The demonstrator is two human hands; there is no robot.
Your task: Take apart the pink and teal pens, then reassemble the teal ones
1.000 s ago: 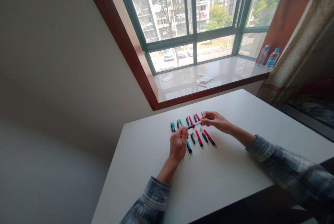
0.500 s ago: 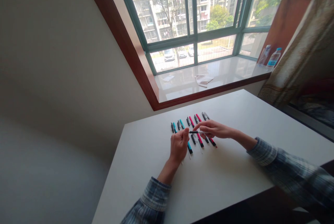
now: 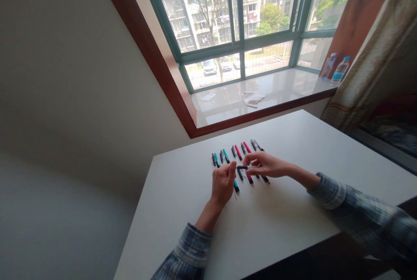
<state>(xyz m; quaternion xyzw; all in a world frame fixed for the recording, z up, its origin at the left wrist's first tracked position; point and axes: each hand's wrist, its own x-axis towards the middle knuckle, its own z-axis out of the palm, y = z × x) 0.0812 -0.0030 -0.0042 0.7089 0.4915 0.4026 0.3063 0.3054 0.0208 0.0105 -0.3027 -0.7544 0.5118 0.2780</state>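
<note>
My left hand [image 3: 223, 181] and my right hand [image 3: 264, 164] meet over a row of pens on a white table [image 3: 286, 215]. Between them they hold a thin pen part with a dark tip [image 3: 243, 167], lying level; the right hand's fingers pinch one end and the left hand's fingertips close on the other. Beneath the hands lie several teal [image 3: 225, 155], pink [image 3: 238, 151] and black [image 3: 253, 144] pens and caps, laid side by side in rows. Some of them are hidden by my fingers.
A window ledge [image 3: 280, 93] runs behind the table with a folded cloth [image 3: 252, 98] and two water bottles [image 3: 339, 71] at its right end. A curtain [image 3: 374, 54] hangs at the right. The wall stands to the left of the table.
My right hand has come down and left from the far row, bringing the pen part level to my left hand. The left hand has hardly moved.
</note>
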